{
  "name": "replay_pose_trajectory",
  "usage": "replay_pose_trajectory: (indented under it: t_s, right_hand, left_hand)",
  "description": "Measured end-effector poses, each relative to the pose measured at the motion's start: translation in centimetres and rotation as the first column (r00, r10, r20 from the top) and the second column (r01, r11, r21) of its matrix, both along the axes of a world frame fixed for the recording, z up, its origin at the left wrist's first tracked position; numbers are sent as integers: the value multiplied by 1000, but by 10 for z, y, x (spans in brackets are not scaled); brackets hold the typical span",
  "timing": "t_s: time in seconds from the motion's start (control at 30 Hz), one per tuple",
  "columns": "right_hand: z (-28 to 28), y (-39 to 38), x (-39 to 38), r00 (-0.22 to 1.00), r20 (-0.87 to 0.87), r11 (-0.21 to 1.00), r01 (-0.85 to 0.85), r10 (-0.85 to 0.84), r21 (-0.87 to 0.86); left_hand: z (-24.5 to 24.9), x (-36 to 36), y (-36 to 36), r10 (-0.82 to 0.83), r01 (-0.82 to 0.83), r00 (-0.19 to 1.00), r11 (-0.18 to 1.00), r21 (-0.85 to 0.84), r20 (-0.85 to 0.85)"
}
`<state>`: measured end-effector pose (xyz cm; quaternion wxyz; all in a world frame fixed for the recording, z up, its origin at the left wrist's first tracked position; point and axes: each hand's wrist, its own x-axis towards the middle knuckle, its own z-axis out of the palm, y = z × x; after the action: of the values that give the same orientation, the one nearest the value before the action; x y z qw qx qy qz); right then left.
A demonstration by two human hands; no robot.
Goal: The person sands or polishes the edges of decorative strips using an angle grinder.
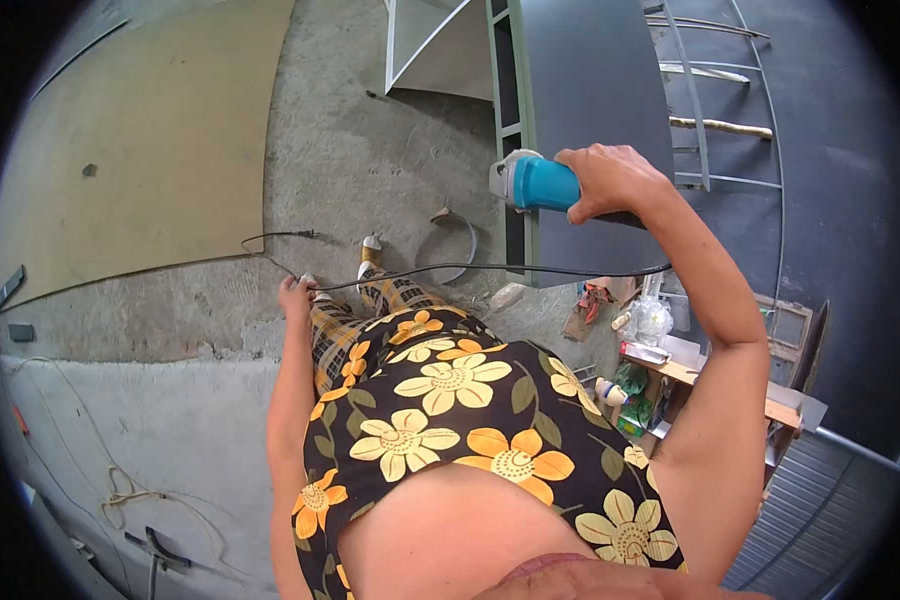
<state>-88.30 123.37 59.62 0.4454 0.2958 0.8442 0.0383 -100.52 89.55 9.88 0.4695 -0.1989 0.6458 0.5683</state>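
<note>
My right hand (610, 182) is wrapped round the body of a blue angle grinder (547, 184), held up in front of a grey panel. The grinder's silver head and guard point left. From its rear a black power cord (490, 267) runs down and across my body to the left. Low on the left, my left hand (297, 297) is closed on that cord near its end. Beyond the fingers the short cord end hangs with its plug (300, 234) over the concrete floor.
A large tan board (160, 130) lies on the floor at left. A grey panel with a green frame (590, 100) stands ahead, beside a metal ladder-like rack (730, 125). Cluttered shelving (685, 362) is at right. A loose pale rope (120, 490) lies on the floor lower left.
</note>
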Motion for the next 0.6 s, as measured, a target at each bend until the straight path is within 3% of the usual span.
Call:
replay_pose_trajectory:
  t_s: [0.23, 0.6]
  right_hand:
    - [2, 16, -4, 999, -43, 999, -8, 10, 40]
    - [8, 36, -11, 997, -82, 998, 12, -7, 61]
  left_hand:
    - [11, -1, 2, -10, 10, 1000, 1000, 6, 12]
    - [18, -10, 32, -191, 193, 970, 981, -1, -149]
